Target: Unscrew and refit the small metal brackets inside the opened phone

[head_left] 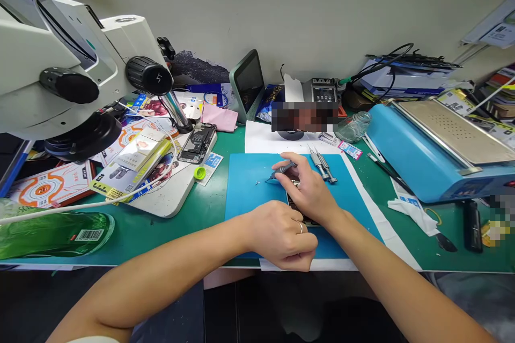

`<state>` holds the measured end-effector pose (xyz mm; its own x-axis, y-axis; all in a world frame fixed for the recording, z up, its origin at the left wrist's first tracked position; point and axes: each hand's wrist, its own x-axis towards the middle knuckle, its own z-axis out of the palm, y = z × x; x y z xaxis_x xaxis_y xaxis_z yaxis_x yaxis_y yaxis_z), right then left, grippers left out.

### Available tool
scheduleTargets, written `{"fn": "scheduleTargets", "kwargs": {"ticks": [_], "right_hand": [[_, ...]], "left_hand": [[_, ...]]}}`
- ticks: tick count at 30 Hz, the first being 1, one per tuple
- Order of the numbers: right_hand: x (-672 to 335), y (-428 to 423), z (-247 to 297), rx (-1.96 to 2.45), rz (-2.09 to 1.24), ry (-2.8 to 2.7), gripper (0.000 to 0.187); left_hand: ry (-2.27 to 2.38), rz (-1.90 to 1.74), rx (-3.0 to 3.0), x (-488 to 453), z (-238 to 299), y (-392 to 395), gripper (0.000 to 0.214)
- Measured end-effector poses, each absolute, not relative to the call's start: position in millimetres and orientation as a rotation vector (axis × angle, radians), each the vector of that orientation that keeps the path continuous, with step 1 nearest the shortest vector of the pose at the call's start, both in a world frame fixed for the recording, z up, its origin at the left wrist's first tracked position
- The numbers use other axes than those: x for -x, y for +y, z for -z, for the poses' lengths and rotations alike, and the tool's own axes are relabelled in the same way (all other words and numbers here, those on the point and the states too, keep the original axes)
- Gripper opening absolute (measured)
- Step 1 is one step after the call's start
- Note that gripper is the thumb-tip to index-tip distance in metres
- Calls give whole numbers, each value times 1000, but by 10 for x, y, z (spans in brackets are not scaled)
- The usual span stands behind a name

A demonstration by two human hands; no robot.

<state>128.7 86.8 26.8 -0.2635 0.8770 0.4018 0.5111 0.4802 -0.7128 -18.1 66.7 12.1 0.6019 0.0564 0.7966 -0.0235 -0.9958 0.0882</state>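
My right hand (303,185) pinches a slim dark grey precision screwdriver (280,171), its thin tip slanting down and left to the blue mat (245,209). Tiny pale pieces, perhaps screws (257,183), lie just left of that tip. My left hand (281,233), with a ring on one finger, is closed in a fist at the near side of the mat; its fingertips are hidden. Beneath both hands lies an opened phone (309,222), mostly covered by them. Beyond my right hand rest silver precision screwdrivers (321,164).
A microscope (148,75) stands at the left over boxes and an opened phone (198,143). In front of it lies a green bottle (56,233). At the right are a blue machine with a metal plate (418,155), a glass jar (354,127) and tweezers (388,171).
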Motion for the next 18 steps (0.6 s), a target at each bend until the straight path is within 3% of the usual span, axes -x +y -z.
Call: {"fn": "scheduleTargets", "kwargs": {"ticks": [11, 18], "right_hand": [[-1883, 1114, -226, 1114, -450, -1685, 43], [-2005, 1197, -172, 784, -283, -1741, 49]], "left_hand": [[700, -1518, -2639, 287, -158, 941, 34], [1068, -1489, -2754, 277, -136, 1009, 21]]}}
